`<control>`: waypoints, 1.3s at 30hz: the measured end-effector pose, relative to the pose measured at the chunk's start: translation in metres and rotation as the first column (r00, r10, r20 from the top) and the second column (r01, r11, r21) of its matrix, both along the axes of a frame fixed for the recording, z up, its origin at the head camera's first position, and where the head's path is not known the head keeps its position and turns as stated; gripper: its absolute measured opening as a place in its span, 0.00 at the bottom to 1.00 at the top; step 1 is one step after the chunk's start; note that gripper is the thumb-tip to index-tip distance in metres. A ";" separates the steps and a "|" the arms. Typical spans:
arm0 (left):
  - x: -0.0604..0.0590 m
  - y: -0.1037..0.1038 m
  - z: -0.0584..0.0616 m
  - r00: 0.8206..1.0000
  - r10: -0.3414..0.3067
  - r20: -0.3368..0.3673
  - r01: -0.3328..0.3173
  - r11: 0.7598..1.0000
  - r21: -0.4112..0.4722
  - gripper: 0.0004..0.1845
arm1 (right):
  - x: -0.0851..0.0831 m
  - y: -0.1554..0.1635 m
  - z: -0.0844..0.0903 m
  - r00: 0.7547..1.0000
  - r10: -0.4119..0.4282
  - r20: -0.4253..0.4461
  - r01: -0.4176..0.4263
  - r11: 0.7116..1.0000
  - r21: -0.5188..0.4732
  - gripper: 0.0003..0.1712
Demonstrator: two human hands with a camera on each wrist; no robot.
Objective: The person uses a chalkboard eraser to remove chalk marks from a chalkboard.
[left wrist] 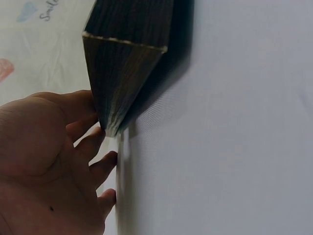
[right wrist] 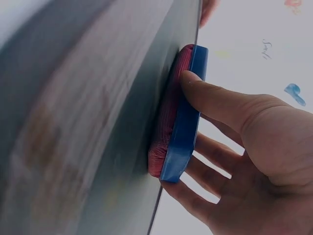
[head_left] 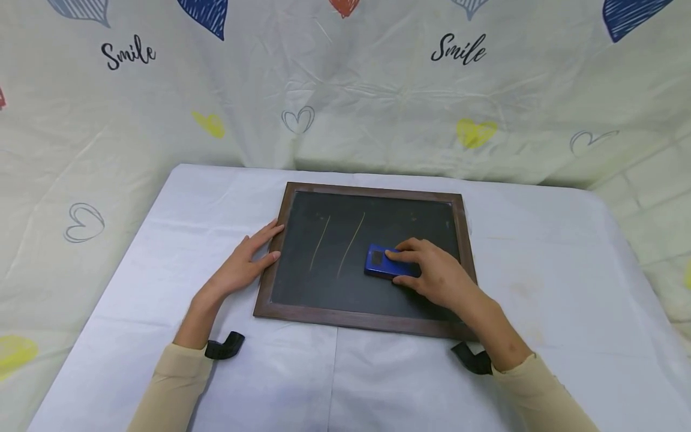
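- Beige sleeves lie nearest in the head view; the right hand [head_left: 439, 276] grips a blue eraser [head_left: 384, 261] on the chalkboard [head_left: 345, 282], which lies on the white-covered table [head_left: 540, 288].
- Left wrist view: the left hand [left wrist: 54, 161], fingers straight, presses the wooden frame [left wrist: 124, 73].
- Right wrist view: thumb and fingers [right wrist: 215, 98] clasp the eraser, red felt flat against the slate.
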State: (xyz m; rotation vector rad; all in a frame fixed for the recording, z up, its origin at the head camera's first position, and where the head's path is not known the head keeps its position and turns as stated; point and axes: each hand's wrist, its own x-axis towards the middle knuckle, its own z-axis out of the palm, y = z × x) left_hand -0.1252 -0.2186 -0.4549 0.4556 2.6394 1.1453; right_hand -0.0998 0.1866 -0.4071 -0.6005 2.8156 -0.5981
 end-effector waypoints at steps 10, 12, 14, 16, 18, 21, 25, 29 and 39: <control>-0.001 0.000 -0.002 1.000 0.000 -0.009 0.000 1.000 -0.006 0.35 | 0.015 -0.005 0.000 0.999 0.024 -0.021 -0.024 1.000 0.011 0.33; -0.001 0.000 -0.002 1.000 -0.002 -0.007 0.002 1.000 -0.005 0.35 | 0.017 -0.005 0.000 0.999 0.033 -0.028 -0.032 0.999 0.014 0.33; -0.001 0.000 -0.001 1.000 -0.005 -0.006 0.005 1.000 -0.001 0.35 | 0.017 -0.006 0.001 0.999 0.037 -0.035 -0.037 0.999 0.011 0.32; 0.000 0.000 -0.001 1.000 -0.006 -0.006 0.006 1.000 0.002 0.35 | 0.018 -0.007 0.001 0.998 0.040 -0.041 -0.039 0.999 0.004 0.32; 0.000 -0.001 0.000 1.000 -0.005 -0.004 0.005 1.000 0.004 0.34 | 0.018 -0.007 0.002 0.998 0.042 -0.040 -0.042 0.999 0.001 0.32; 0.000 -0.001 0.000 1.000 -0.001 -0.004 0.001 1.000 0.004 0.34 | 0.019 -0.008 0.002 0.998 0.050 -0.026 -0.050 0.999 0.004 0.31; 0.000 -0.001 0.000 1.000 0.000 -0.008 0.000 1.000 -0.001 0.34 | 0.023 -0.008 0.003 0.997 0.075 -0.014 -0.075 0.997 -0.001 0.32; -0.001 -0.001 0.000 1.000 0.002 -0.006 -0.002 1.000 -0.002 0.34 | 0.027 -0.009 0.003 0.994 0.102 -0.029 -0.103 0.995 -0.018 0.32; -0.001 -0.001 0.001 1.000 -0.001 0.009 0.001 1.000 0.010 0.34 | 0.025 -0.010 0.003 0.991 0.115 -0.069 -0.115 0.993 -0.002 0.32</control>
